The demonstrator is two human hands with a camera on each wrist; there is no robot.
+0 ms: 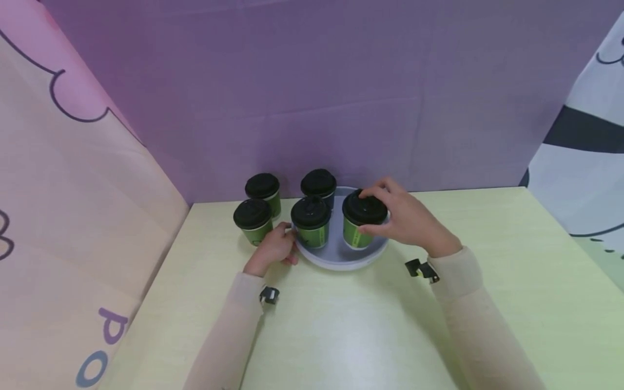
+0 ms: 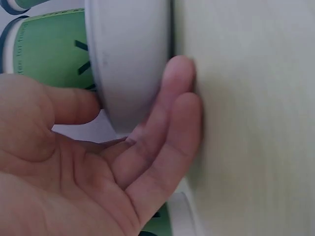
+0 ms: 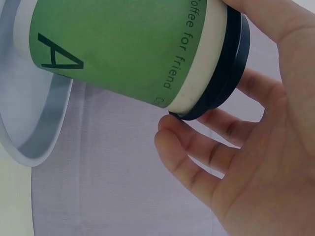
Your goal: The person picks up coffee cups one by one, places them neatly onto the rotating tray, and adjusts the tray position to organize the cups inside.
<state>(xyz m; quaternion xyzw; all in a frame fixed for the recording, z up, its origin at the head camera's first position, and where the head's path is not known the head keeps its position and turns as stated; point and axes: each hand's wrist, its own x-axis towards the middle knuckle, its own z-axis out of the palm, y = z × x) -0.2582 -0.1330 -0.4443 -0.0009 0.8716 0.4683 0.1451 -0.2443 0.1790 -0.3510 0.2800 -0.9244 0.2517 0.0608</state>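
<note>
Nearest, reaching in over the pale table (image 1: 322, 336) with light sleeves (image 1: 231, 330). With the left hand (image 1: 274, 249), gripping the left rim of the grey-white tray (image 1: 336, 265), thumb over the edge and fingers curled beneath, probably to keep it from sliding. With the right hand (image 1: 407, 216), grasping the right cup (image 1: 355, 233) around its lid, thumb near and fingers far, likely for sure purchase without squeezing the paper wall. Roughly upright at the tray's right side; impossible to tell whether touching its floor. Wrapped in green, white at base and upper band, capped in black, printed with a dark "A" and "coffee for friend". Likewise green and black-lidded: at the tray's left, the middle cup (image 1: 312, 236); on the table just left, the left near cup (image 1: 255, 234). Farther, behind these: the left far cup (image 1: 263, 186) and, apparently on the tray, base mostly hidden, the far cup (image 1: 319, 183). Farthest, purple cloth (image 1: 292, 108).
</note>
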